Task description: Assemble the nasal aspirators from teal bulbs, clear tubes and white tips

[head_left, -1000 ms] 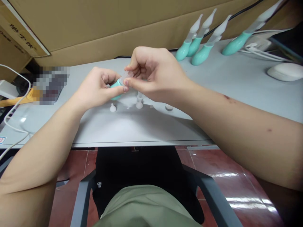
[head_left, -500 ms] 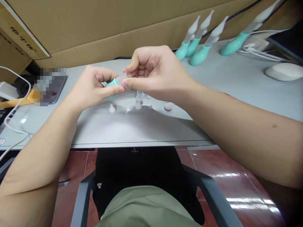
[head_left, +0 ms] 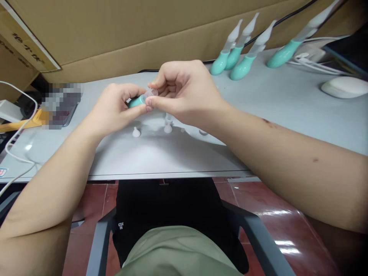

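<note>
My left hand [head_left: 113, 109] is closed around a teal squeeze bulb [head_left: 135, 102], which lies tilted between thumb and fingers. A clear plastic tube [head_left: 151, 92] sits at the bulb's right end, and my right hand [head_left: 188, 92] pinches it between thumb and fingertips. The two parts touch; how deep the tube goes into the bulb is hidden by my fingers. On the table below are a small white funnel-shaped tip [head_left: 136, 132] and a second white tip [head_left: 168, 128] with a clear piece behind it. A white part [head_left: 203, 132] shows partly under my right wrist.
Several assembled nasal aspirators [head_left: 241, 70] with teal bulbs and white tips stand at the back right. A white computer mouse [head_left: 344, 87] and cables are at the far right. A yellow-handled tool [head_left: 20, 124] lies left. Cardboard [head_left: 115, 34] walls the back edge.
Both hands have shifted slightly, the right one a little down and left. The clear tube now looks shorter beyond the bulb. My right forearm has rolled somewhat.
</note>
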`<state>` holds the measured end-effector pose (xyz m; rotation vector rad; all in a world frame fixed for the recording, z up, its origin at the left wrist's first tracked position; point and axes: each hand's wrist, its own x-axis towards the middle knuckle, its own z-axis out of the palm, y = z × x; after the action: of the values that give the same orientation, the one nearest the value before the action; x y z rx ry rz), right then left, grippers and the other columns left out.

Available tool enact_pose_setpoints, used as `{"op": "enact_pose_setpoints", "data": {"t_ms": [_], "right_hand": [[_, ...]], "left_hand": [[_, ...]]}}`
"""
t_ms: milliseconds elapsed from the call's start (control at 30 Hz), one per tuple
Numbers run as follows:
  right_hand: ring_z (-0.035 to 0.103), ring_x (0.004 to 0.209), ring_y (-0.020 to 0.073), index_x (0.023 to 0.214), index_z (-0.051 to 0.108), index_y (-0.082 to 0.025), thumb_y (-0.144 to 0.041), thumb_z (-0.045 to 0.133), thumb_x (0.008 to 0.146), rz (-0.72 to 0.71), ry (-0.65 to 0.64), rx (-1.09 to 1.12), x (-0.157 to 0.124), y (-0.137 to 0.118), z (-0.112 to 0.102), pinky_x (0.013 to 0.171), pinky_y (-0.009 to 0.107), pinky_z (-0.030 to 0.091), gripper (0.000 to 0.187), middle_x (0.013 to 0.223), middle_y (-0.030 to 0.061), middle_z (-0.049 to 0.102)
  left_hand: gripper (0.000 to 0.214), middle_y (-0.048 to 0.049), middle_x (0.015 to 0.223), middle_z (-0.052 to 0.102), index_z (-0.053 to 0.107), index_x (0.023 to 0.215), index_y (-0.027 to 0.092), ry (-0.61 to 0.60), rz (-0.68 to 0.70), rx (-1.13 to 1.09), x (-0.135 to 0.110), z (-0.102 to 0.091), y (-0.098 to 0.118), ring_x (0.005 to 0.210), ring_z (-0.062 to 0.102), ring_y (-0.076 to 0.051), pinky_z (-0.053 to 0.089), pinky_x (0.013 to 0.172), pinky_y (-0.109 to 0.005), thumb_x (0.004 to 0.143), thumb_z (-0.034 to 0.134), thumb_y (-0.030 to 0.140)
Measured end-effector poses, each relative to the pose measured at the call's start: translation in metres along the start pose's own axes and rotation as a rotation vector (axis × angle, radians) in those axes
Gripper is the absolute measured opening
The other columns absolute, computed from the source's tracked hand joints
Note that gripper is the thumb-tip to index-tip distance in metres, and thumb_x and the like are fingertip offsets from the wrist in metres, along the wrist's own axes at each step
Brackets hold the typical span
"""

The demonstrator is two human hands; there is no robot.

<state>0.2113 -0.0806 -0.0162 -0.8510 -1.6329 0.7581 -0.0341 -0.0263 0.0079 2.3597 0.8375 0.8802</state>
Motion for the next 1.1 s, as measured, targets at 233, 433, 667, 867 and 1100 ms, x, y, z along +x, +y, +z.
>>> {"op": "enact_pose_setpoints", "data": {"t_ms": [233, 433, 667, 867, 1100], "right_hand": [[0.080, 0.136, 0.0374, 0.131, 0.086, -0.032, -0.023, 0.085, 0.115, -0.243, 0.002, -0.499, -0.008, -0.014, 0.008, 0.128, 0.058, 0.068, 0.018, 0.147, 0.0104, 0.084], [0.076, 0.135, 0.0419, 0.134, 0.093, -0.015, -0.028, 0.073, 0.133, -0.305, -0.604, -1.006, -0.018, -0.036, 0.034, 0.126, 0.064, 0.064, 0.024, 0.135, 0.0147, 0.091], [0.083, 0.112, 0.0348, 0.110, 0.094, -0.017, 0.002, 0.061, 0.123, -0.185, -0.678, -0.990, -0.011, -0.040, 0.033, 0.113, 0.051, 0.065, 0.040, 0.111, 0.0091, 0.094], [0.088, 0.110, 0.0256, 0.114, 0.094, -0.027, -0.017, 0.078, 0.122, -0.204, -0.243, -0.537, -0.005, -0.029, 0.001, 0.102, 0.041, 0.067, 0.021, 0.118, 0.0025, 0.098], [0.082, 0.096, 0.0273, 0.096, 0.090, -0.029, -0.024, 0.098, 0.106, -0.158, 0.050, -0.192, 0.012, -0.013, -0.027, 0.091, 0.045, 0.067, 0.014, 0.106, 0.0055, 0.094]], "left_hand": [[0.039, -0.0074, 0.121, 0.091, 0.084, 0.111, 0.028, -0.018, 0.070, -0.043, 0.013, -0.005, -0.024, 0.119, 0.081, -0.033, 0.066, 0.118, -0.051, 0.111, 0.089, 0.067], [0.033, -0.0079, 0.114, 0.085, 0.080, 0.116, 0.027, -0.032, -0.030, -0.073, 0.015, -0.002, -0.021, 0.118, 0.084, -0.034, 0.067, 0.115, -0.055, 0.115, 0.074, 0.059], [0.024, -0.0074, 0.123, 0.091, 0.085, 0.116, 0.025, -0.067, -0.024, -0.090, 0.013, 0.000, -0.021, 0.123, 0.086, -0.032, 0.067, 0.117, -0.051, 0.107, 0.070, 0.042], [0.021, -0.0079, 0.113, 0.092, 0.085, 0.103, 0.023, -0.093, 0.025, -0.081, 0.013, -0.003, -0.023, 0.109, 0.084, -0.030, 0.064, 0.104, -0.046, 0.104, 0.077, 0.043], [0.044, -0.0102, 0.102, 0.086, 0.089, 0.109, 0.023, -0.126, 0.058, -0.051, 0.011, 0.001, -0.030, 0.095, 0.076, -0.028, 0.058, 0.092, -0.045, 0.117, 0.076, 0.064]]}}
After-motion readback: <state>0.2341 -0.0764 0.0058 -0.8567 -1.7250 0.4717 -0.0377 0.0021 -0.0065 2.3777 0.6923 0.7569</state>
